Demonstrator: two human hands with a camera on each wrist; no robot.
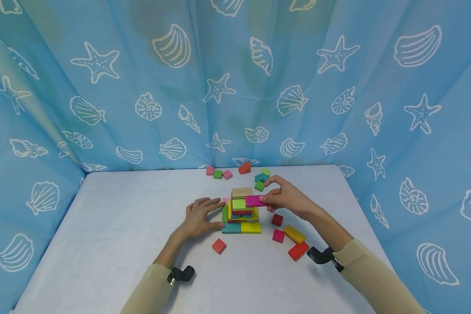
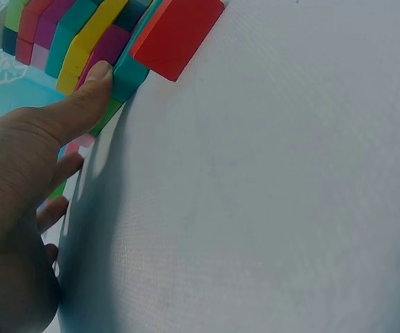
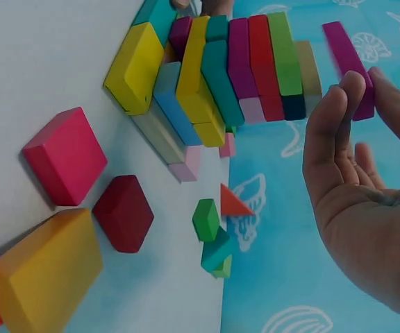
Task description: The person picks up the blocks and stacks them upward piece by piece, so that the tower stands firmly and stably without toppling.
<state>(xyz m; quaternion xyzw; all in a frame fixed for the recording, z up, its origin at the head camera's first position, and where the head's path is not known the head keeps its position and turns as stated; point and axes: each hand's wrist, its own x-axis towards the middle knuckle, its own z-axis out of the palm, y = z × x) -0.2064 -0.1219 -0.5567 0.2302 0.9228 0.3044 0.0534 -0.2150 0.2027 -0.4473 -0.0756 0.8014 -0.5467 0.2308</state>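
Left hand [image 1: 198, 218]: fingers spread and loosely bent, nothing held; thumb tip at the stack's lower left side, seemingly touching. Right hand [image 1: 289, 199]: thumb and fingers pinching one end of a magenta, flat rectangular block [image 1: 255, 201], apparently painted wood.

Nearest, loose on the white-covered table [image 1: 141, 226]: one red rectangular block [image 1: 219, 246], front left; at right, a second red rectangular block [image 1: 298, 251], a yellow-orange oblong block [image 1: 294, 234], a pinkish-red block [image 1: 278, 236] and a dark red block [image 1: 277, 220].

Middle: multicoloured block stack [image 1: 241, 210], many layers, broader at the base, capped by a plain wood-coloured block [image 1: 241, 192]. Judged well advanced; the magenta piece is not yet set down, and the loose pieces are unused.

Magenta block: just above the stack's top, apart from it in the right wrist view. Long axis roughly level, running left to right; free end points left, over the stack.

Far: small pink and green blocks [image 1: 217, 174], one orange-red triangular block [image 1: 244, 167], one teal block [image 1: 261, 177]. Behind: blue shell-print curtain [image 1: 235, 117].
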